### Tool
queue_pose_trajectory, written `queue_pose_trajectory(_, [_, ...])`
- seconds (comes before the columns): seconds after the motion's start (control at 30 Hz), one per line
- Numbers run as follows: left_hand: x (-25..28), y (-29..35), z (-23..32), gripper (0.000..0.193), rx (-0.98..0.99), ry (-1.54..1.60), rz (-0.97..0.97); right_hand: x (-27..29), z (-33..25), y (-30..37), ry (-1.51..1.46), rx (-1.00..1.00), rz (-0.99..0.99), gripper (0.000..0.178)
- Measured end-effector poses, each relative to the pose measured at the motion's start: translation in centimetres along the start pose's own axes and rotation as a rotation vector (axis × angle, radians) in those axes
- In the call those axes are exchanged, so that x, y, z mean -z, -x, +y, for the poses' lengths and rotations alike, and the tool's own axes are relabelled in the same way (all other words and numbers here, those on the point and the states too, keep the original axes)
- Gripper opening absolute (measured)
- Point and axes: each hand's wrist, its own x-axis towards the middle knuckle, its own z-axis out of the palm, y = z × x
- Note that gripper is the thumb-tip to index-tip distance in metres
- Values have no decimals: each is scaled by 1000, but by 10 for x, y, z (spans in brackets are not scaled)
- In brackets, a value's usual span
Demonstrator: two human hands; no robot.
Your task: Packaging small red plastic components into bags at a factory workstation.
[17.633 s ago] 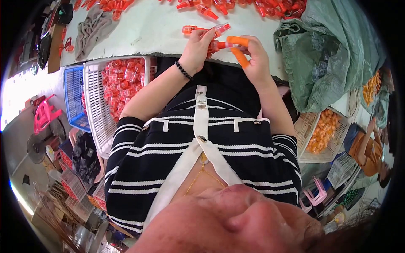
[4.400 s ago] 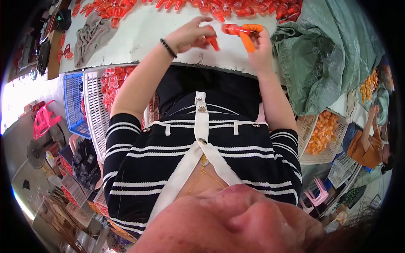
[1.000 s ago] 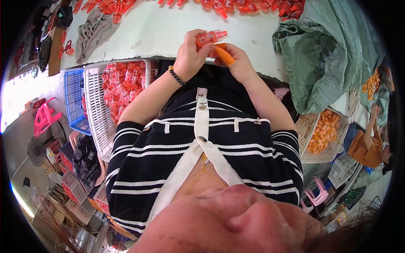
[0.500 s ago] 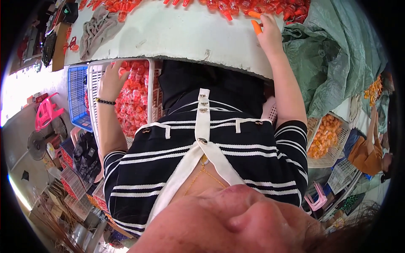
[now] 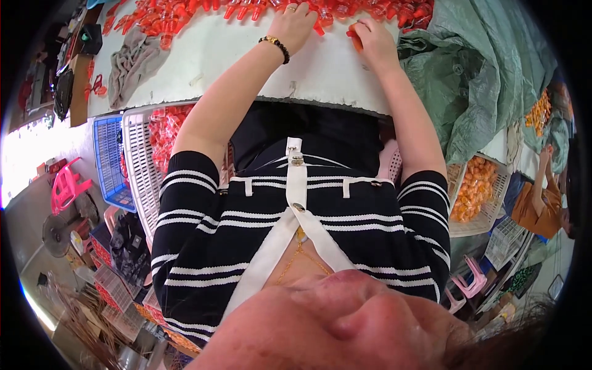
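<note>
Along the far side of the white table (image 5: 203, 68) lie many small clear red bottles (image 5: 243, 9) with pointed red tips. My left hand (image 5: 293, 28), with a ring and a dark bead bracelet, reaches over their near edge. Its fingers are bent close together among the bottles; what they grip is hidden. To the right, my right hand (image 5: 375, 42) is near the same row. Orange covers (image 5: 356, 38) sit on its thumb and forefinger, which are drawn together in a pinch. A bit of red shows at the fingertips, too small to name.
A grey cloth (image 5: 132, 65) lies at the table's left, a green tarp (image 5: 456, 92) at its right. A white crate (image 5: 139, 160) of red pieces and a blue crate (image 5: 111, 163) stand left below. At right are a crate of orange pieces (image 5: 475, 191) and another person (image 5: 536, 206).
My left hand has left the white crate and moved up and right to the bottles on the table. My right hand's thumb and forefinger, apart before, have come together slightly nearer me.
</note>
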Motion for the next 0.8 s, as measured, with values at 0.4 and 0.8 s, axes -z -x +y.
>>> queue_pose_trajectory(0.4, [1,56,50,22,723,1243,-134,23,-63,45,-1518,-780,-66,18])
queue_pose_trajectory(0.8, [16,99,62,28,1211,2081,-103,67,57,69,-513,-778,262,27])
